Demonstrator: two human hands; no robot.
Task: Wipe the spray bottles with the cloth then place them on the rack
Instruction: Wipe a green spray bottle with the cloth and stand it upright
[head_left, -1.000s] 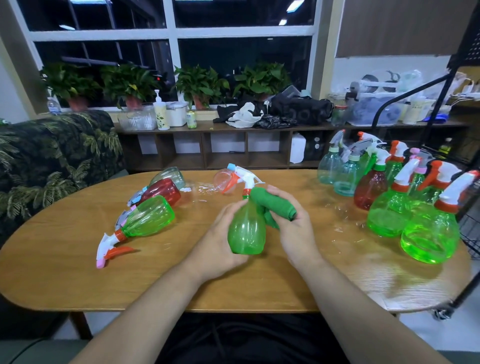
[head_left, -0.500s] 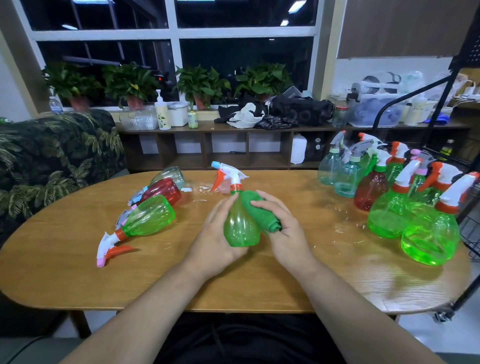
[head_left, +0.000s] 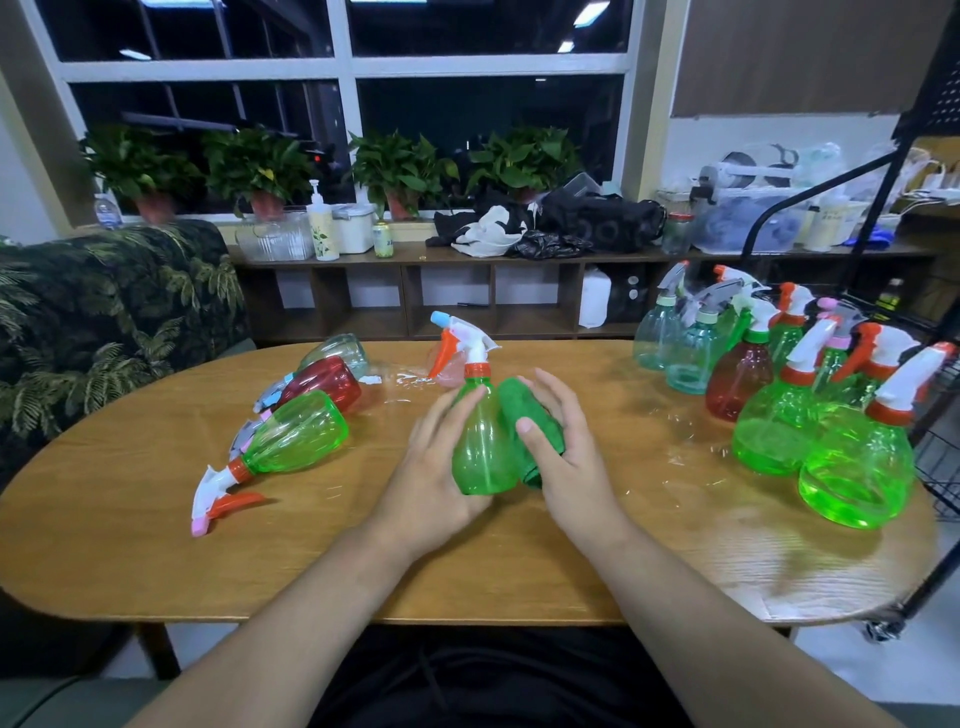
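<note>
I hold a green spray bottle (head_left: 480, 447) upright over the middle of the wooden table (head_left: 130, 545); it has a white head and an orange trigger. My left hand (head_left: 431, 473) cups its left side, fingers lying up along the body. My right hand (head_left: 569, 457) holds a folded green cloth (head_left: 522, 410) against the bottle's right side, thumb on the front of the cloth. The black wire rack (head_left: 937, 467) stands at the table's right edge, mostly cut off by the frame.
Three bottles lie at the left: green (head_left: 296, 441), red (head_left: 324, 384), clear (head_left: 337, 349). Several bottles (head_left: 769, 421) stand grouped at the right. A patterned sofa (head_left: 104, 322) is at the left, and a low shelf (head_left: 467, 291) behind the table.
The bottle has been turned upright and its spray head swung left. The cloth slid from the neck down the bottle's right side. My right fingers spread out.
</note>
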